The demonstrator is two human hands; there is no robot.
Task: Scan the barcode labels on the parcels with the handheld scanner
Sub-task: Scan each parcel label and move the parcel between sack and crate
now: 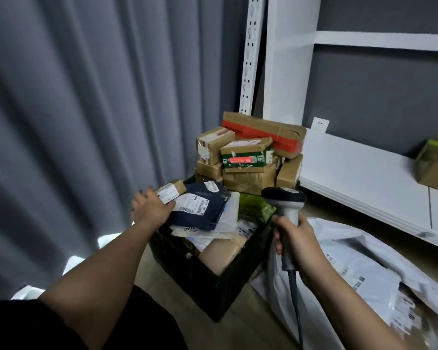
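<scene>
A black crate (208, 281) on the floor is full of parcels. My left hand (149, 208) grips a small brown box (171, 192) with a white barcode label at the crate's far left corner. Beside it lies a dark blue bag parcel (202, 210) with white labels. My right hand (297, 242) holds the grey handheld scanner (286, 205) by its handle, head upright above the crate's right side, cable hanging down. Behind the crate stands a stack of cardboard boxes (250, 157), one green-printed, one with red tape.
A grey curtain (86, 109) hangs at the left. A white shelf unit (364, 178) runs along the right with a box (435, 168) on it. A large white sack of parcels (364, 279) lies on the floor at the right.
</scene>
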